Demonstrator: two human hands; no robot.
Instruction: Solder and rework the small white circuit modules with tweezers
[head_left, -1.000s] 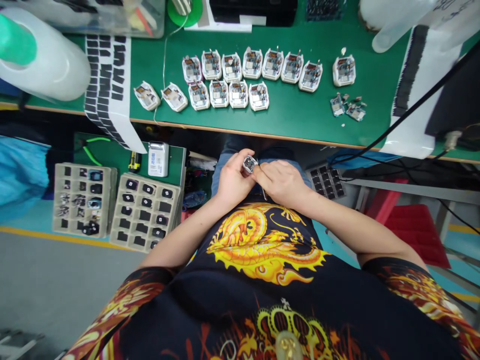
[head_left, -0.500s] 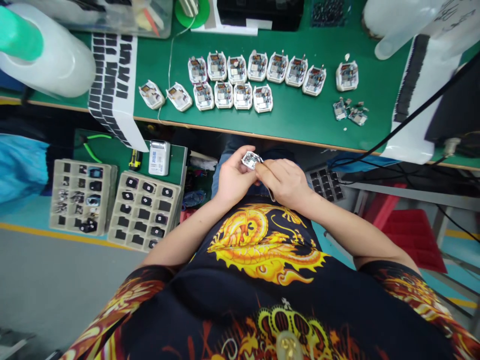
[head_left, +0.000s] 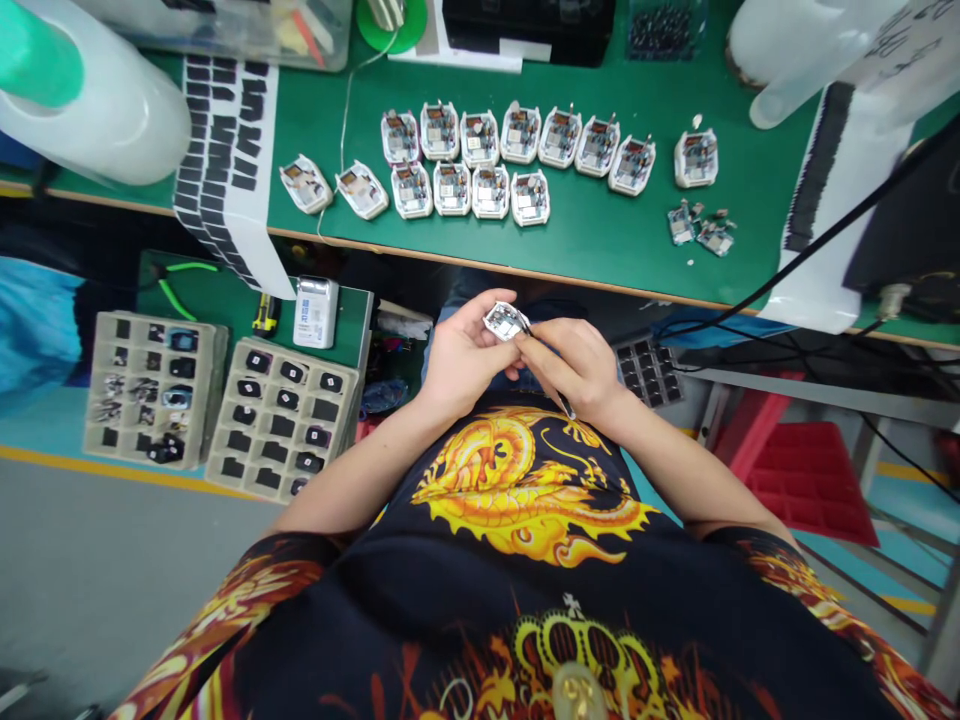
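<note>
My left hand (head_left: 463,352) is closed around a white watch case (head_left: 504,320) with its inner electronics exposed, above my lap and just below the bench edge. My right hand (head_left: 574,365) pinches a pair of tweezers (head_left: 565,404); their tips reach the right side of the case, and their rear end sticks out below the palm. On the bench ahead lie two rows of similar opened white watch cases (head_left: 490,190). A separate case (head_left: 696,157) sits to the right, with small circuit boards (head_left: 715,236) below it.
Strips of black stickers (head_left: 225,165) hang over the green bench's (head_left: 600,240) edge at left. A white bottle (head_left: 112,110) stands beside them. Compartment trays (head_left: 283,420) and a silver-white box (head_left: 315,312) lie lower left. A black cable (head_left: 817,250) crosses the right side.
The tweezers have turned in my right hand, so their rear end now shows more to the right. The watch case stays in my left hand. The whole view has shifted slightly.
</note>
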